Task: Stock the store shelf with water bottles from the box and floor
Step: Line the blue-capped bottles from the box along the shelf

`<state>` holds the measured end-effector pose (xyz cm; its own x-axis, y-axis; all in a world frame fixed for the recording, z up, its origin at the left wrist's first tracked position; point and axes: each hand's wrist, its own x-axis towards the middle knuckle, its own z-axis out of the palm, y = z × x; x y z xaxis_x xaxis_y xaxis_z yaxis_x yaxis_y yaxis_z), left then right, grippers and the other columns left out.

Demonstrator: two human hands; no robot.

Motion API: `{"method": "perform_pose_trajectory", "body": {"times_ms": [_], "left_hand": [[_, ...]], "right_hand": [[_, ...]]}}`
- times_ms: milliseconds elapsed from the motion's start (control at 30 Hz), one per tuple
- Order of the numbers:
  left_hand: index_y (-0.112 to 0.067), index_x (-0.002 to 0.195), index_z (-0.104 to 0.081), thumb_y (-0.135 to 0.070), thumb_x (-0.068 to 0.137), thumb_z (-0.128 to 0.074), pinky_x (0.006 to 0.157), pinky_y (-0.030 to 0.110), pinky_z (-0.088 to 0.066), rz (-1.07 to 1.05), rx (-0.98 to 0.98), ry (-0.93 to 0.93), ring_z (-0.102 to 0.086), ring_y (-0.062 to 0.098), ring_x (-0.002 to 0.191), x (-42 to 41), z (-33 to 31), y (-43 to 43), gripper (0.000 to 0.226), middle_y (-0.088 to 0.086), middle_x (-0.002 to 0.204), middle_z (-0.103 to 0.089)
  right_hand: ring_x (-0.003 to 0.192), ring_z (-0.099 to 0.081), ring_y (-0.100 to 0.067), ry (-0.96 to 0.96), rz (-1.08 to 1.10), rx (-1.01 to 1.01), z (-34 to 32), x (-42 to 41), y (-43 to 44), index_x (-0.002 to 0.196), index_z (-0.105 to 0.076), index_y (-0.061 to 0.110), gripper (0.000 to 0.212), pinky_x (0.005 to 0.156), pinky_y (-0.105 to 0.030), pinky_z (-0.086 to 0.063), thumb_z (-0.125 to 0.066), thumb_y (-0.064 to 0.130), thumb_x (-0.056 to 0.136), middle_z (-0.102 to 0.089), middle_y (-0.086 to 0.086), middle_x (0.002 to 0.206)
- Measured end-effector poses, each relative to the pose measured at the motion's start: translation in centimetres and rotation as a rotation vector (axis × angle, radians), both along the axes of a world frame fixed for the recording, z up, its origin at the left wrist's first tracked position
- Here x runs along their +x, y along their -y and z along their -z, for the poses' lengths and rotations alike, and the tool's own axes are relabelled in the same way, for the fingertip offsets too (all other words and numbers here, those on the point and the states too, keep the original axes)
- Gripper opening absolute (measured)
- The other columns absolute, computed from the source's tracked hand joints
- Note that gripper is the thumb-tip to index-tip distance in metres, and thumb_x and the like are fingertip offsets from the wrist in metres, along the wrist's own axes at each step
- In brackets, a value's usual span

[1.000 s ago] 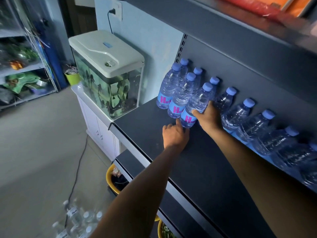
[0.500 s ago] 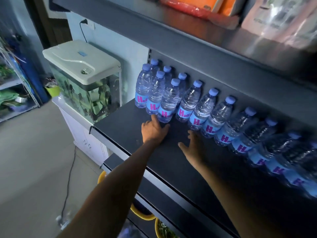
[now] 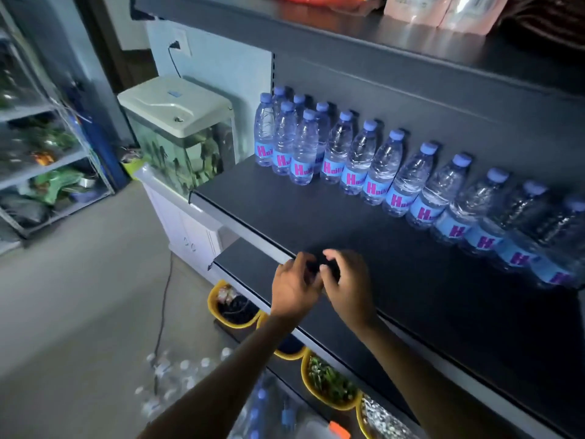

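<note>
Pulling back from ridged clear-plastic bottles (image 3: 361, 163) to the front of the matte dark shelf (image 3: 411, 296), left hand (image 3: 294, 286) and right hand (image 3: 348, 286) met, fingers loosely curled, holding nothing.

Findings on my own limbs.

My left hand (image 3: 294, 288): bare, with fine detail softened by blur. My right hand (image 3: 348, 289): bare, equally soft.

My left forearm (image 3: 221, 384): bare from wrist to the lower frame edge, slender, in shadow. My right forearm (image 3: 427, 394): bare over the same length, also shadowed.

Fingernails are too blurred to assess.
</note>
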<state>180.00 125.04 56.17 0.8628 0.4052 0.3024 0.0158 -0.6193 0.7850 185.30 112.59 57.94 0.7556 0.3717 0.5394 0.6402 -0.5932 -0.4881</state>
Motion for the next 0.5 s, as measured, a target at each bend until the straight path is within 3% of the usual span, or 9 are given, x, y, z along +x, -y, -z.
{"method": "perform_pose_trajectory", "body": {"times_ms": [100,233,367,500], "left_hand": [[-0.027,0.102,-0.061,-0.028,0.087,-0.065,0.069,0.038,-0.048,-0.009,-0.182,0.025,-0.061,0.016,0.075,-5.6,1.2,2.6,0.015,-0.008,0.079,-0.065],[-0.028,0.097,-0.062,-0.04,0.081,-0.06,0.067,0.041,-0.053,-0.161,-0.399,-0.046,-0.063,0.016,0.072,-14.9,4.8,7.0,0.021,-0.004,0.078,-0.068],[-0.024,0.096,-0.064,-0.048,0.088,-0.055,0.066,0.043,-0.053,-0.263,-0.491,-0.202,-0.063,0.019,0.07,-24.7,10.9,10.9,0.026,0.0,0.076,-0.068],[-0.03,0.102,-0.072,-0.045,0.102,-0.051,0.068,0.032,-0.057,-0.305,-0.502,-0.356,-0.068,0.001,0.073,-30.9,16.7,13.2,0.027,-0.01,0.08,-0.073]], "right_hand": [[0.097,-0.065,-0.027,-0.049,-0.1,0.084,1.6,-5.7,0.6,0.113,-0.071,0.008,0.026,0.086,-0.042,-0.053,-0.057,0.024,0.098,-0.071,-0.005,0.105],[0.098,-0.066,-0.024,-0.268,-0.182,0.153,5.8,-14.5,3.3,0.114,-0.071,0.009,0.034,0.088,-0.036,-0.052,-0.047,0.032,0.104,-0.07,-0.004,0.106],[0.102,-0.067,-0.021,-0.484,-0.278,0.13,12.4,-23.6,7.4,0.118,-0.07,0.008,0.035,0.09,-0.036,-0.055,-0.048,0.032,0.106,-0.07,-0.005,0.109],[0.117,-0.061,-0.01,-0.68,-0.319,0.032,18.6,-30.4,11.5,0.125,-0.064,0.02,0.029,0.099,-0.032,-0.051,-0.048,0.032,0.103,-0.065,0.009,0.122]]}}
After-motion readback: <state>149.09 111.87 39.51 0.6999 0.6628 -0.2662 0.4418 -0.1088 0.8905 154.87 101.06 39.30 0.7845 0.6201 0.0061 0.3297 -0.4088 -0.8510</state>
